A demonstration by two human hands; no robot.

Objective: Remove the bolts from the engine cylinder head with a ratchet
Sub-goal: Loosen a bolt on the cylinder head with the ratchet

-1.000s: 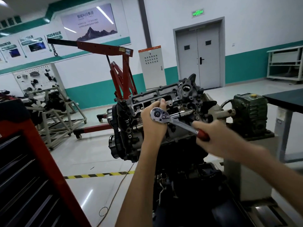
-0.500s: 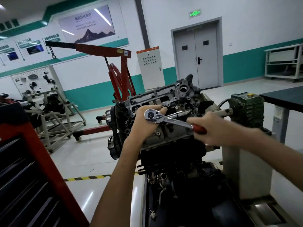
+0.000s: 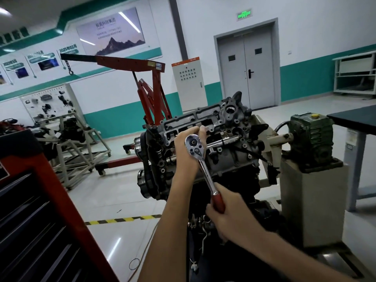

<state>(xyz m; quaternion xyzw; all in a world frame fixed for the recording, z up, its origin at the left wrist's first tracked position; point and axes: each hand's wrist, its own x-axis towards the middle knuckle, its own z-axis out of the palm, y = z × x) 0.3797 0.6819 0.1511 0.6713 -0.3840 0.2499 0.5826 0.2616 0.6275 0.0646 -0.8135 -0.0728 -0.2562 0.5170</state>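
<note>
Centre of frame: I see the engine cylinder head (image 3: 203, 123) tilted on its stand, its machined face turned up and toward me, with dark engine parts below it.
Ratchet: the ratchet (image 3: 203, 165) runs on a slant from its chrome head at centre, over the cylinder head's near side, down and right to a red grip at lower centre.
Left hand: my left hand (image 3: 183, 147) sits behind the ratchet's chrome head, back toward me, fingers curled in under that head and holding it. One fingertip (image 3: 201, 129) shows above, against the cylinder head's edge. What else they wrap is hidden.
Right hand: my right hand (image 3: 227, 212) is wrapped tight round the red grip, thumb along it, and nothing else is in it.
Chrome bar: a chrome bar (image 3: 223, 141) lies across the cylinder head just right of the ratchet's head. I cannot tell whether the two are joined.
Left edge: a red tool cabinet (image 3: 50, 192) fills the lower left, near my left forearm, with pale floor between it and the engine.
Right edge: a green gearbox (image 3: 311, 137) on a grey pedestal stands just beside the engine, and a dark table (image 3: 354, 115) juts in from the right.
Behind: a red engine hoist (image 3: 130, 62) reaches over from upper left, well apart from my hands.
Floor: yellow-black tape (image 3: 122, 219) crosses left of my left forearm.
</note>
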